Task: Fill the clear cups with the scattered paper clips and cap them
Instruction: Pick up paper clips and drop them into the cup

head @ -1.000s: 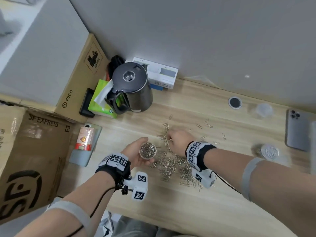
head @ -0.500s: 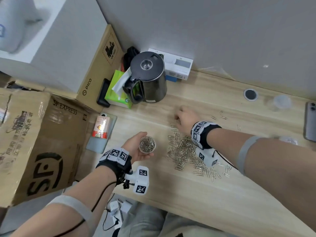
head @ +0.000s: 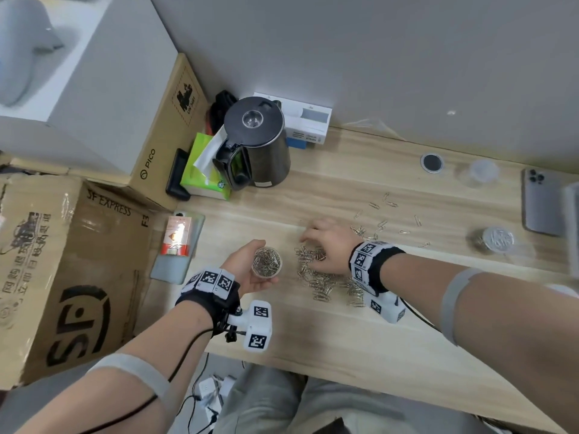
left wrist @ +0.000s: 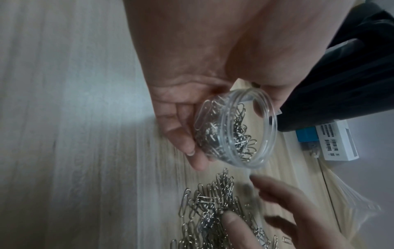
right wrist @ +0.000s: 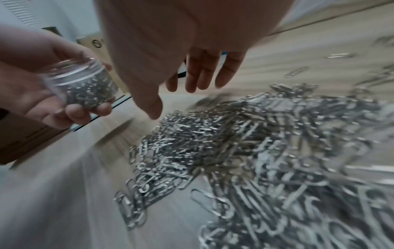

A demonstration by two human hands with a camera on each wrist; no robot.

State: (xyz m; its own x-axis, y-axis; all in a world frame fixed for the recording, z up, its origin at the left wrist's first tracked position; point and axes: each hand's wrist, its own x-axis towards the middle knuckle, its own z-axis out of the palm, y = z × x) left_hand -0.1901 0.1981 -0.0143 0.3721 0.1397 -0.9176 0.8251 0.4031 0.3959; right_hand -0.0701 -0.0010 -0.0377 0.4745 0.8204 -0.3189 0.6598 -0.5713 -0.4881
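My left hand [head: 250,270] grips a small clear cup [head: 267,263] partly full of paper clips, upright and uncapped, just above the wooden table. In the left wrist view my fingers wrap the cup [left wrist: 234,131]. A dense pile of silver paper clips [head: 322,277] lies right of the cup. My right hand [head: 322,242] lies over the far side of the pile, palm down. Its fingers [right wrist: 202,72] are straight and spread and hold nothing. The right wrist view shows the pile [right wrist: 255,143] below the palm and the cup [right wrist: 83,84] to the left.
Loose clips [head: 385,202] are scattered further right. A capped clear cup of clips [head: 496,239] and a clear empty cup [head: 482,172] stand at the right, near a phone [head: 542,202]. A black kettle [head: 257,142], a tissue box [head: 203,170] and cardboard boxes [head: 62,261] border the left.
My right hand reached to the far side of the pile and has drawn back toward the cup, with the clips bunched closer. My left hand still holds the cup.
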